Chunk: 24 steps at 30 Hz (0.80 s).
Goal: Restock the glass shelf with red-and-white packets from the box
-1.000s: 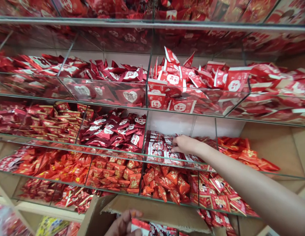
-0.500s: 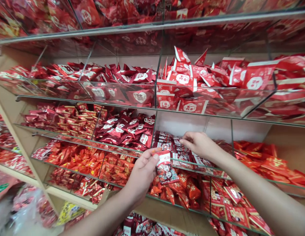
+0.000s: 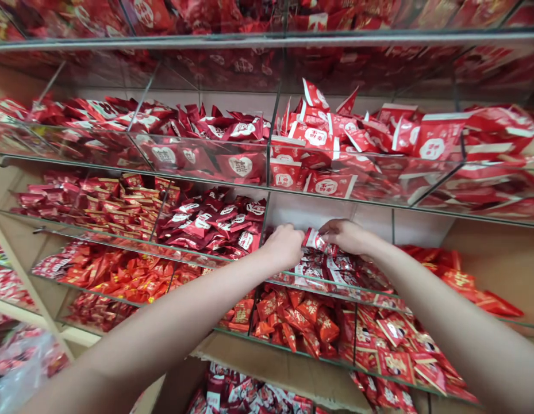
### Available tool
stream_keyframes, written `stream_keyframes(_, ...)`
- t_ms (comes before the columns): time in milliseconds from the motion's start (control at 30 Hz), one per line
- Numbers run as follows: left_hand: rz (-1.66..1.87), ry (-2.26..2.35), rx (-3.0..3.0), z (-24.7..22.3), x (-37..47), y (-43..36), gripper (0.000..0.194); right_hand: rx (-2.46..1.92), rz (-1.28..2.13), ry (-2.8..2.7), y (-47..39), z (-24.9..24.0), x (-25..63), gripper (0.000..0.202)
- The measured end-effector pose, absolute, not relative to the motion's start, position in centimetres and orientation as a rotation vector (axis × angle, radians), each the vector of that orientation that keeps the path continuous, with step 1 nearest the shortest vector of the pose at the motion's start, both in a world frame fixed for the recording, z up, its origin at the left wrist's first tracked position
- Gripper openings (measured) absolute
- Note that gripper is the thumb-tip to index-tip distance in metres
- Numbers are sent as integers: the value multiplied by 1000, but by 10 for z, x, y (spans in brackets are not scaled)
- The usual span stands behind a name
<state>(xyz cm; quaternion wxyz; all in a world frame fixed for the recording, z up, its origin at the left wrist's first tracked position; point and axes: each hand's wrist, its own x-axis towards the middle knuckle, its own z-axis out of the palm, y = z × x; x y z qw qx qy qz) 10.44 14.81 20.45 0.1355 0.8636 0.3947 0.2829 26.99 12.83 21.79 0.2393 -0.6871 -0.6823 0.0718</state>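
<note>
My left hand (image 3: 284,246) reaches into a middle-shelf compartment, back of the hand up, its fingers mostly hidden from view. Close by on the right, my right hand (image 3: 345,236) has its fingers closed on a small packet (image 3: 314,238) with a white band, which lies between the two hands. Whether my left fingers also grip it is not clear. Below both hands, dark red patterned packets (image 3: 312,270) lie in rows behind the clear front strip of the shelf.
Glass shelves with upright dividers hold red packets above (image 3: 314,135), maroon packets to the left (image 3: 210,221) and orange-red packets below (image 3: 296,313). An open cardboard box (image 3: 284,368) with packets stands underneath. Plastic bags (image 3: 23,356) are at lower left.
My left hand has moved up and forward into the compartment from in front of the shelf edge, where it held a patterned packet. My right hand now has a packet at its fingertips.
</note>
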Motion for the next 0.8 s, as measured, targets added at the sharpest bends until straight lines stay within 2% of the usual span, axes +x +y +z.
stream_keyframes(200, 248, 1351, 2749, 207, 123, 160, 30, -2032, 79, -2128, 137, 202, 257, 23)
stream_keyframes(400, 10, 1332, 2951, 213, 115, 150, 34, -2019, -197, -2153, 131, 189, 253, 21)
stream_keyframes(633, -302, 1212, 3077, 222, 119, 144, 38, -2056, -244, -2211, 126, 189, 251, 33)
stream_keyframes(800, -395, 1190, 3122, 218, 132, 154, 38, -2132, -301, -2118, 127, 188, 253, 28)
